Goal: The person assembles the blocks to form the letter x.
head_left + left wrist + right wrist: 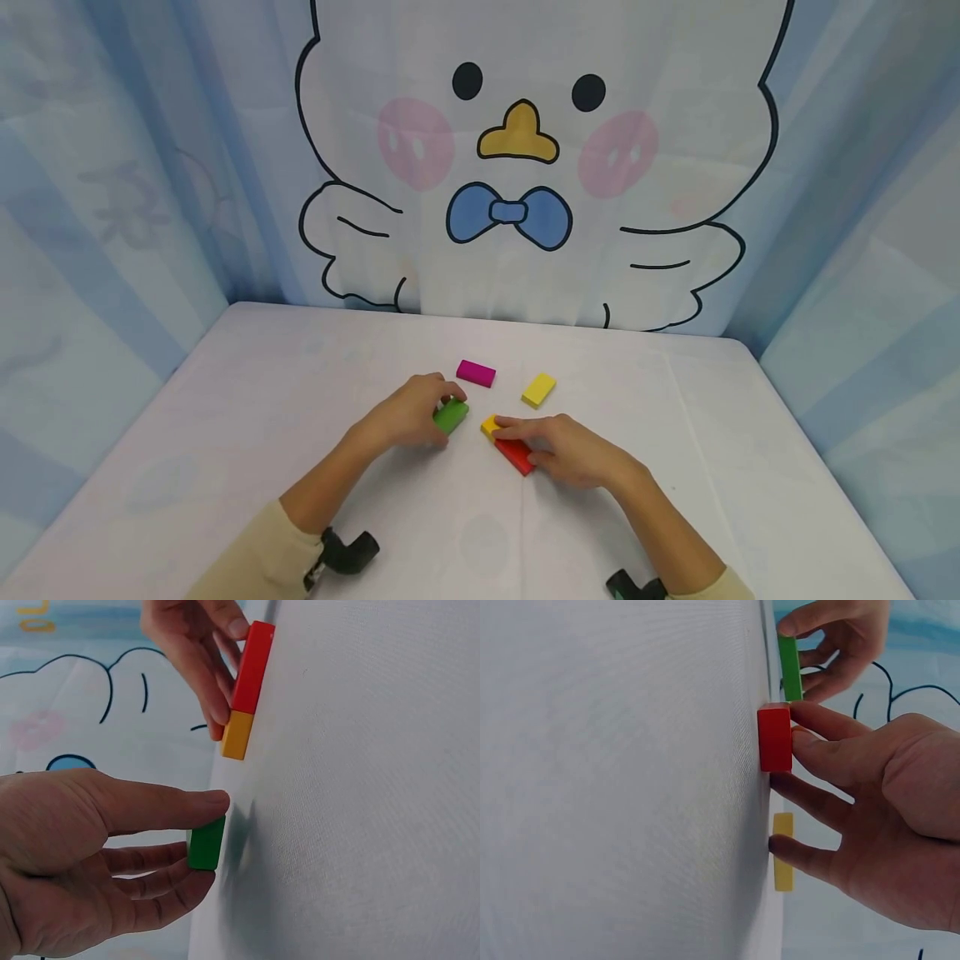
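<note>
My left hand (415, 411) pinches a green block (451, 415) between thumb and fingertips, low over the table; whether it touches the cloth I cannot tell. To its right, a red block (514, 455) and an orange-yellow block (490, 427) lie end to end on the table. My right hand (570, 450) holds them from above: in the left wrist view its thumb is at the red block (253, 666) and fingertips are at the orange-yellow block (238, 736). The right wrist view shows fingers on either side of the red block (775, 738).
Beyond my hands, a magenta block (476, 373) and a light yellow block (538, 390) lie on the white-covered table (420, 533). A printed curtain (517, 275) hangs behind the table and along both sides.
</note>
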The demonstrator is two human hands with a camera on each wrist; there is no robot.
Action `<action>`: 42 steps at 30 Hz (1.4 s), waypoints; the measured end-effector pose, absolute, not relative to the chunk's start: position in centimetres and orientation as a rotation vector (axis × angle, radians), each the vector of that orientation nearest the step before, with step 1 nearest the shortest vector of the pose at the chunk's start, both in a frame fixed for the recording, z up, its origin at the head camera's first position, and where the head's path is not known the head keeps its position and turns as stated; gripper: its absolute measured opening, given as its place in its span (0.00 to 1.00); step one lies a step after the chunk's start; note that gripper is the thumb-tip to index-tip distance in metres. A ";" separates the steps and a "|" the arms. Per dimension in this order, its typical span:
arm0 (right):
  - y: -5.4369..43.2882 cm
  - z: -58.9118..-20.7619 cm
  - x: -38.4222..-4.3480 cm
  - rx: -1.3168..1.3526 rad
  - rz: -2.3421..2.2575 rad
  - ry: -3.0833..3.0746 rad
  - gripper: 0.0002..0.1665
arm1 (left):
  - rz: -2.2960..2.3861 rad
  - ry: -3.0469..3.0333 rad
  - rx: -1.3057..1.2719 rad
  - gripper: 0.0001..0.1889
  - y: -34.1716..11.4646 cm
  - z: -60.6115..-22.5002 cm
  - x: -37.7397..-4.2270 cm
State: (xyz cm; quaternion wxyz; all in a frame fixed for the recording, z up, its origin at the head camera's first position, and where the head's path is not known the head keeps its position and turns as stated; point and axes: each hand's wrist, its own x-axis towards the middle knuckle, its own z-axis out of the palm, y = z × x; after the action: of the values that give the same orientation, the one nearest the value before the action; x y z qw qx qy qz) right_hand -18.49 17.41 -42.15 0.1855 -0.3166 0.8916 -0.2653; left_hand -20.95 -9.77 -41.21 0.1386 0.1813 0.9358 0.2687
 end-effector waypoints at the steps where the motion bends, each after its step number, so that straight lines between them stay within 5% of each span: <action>1: 17.4 -42.2 -18.5 -0.894 -0.749 2.511 0.33 | 0.778 2.703 0.525 0.30 -9.7 -41.2 -20.9; 42: 17.3 -42.0 -18.5 -0.893 -0.768 2.496 0.32 | 0.724 2.563 0.685 0.31 -8.6 -41.4 -19.4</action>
State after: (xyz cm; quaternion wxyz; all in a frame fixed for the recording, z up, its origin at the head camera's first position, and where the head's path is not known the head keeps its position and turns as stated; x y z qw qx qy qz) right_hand -18.50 17.33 -41.97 0.1897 -0.3176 0.8880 -0.2732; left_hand -19.35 -8.61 -41.43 0.1947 0.2442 0.9142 0.2581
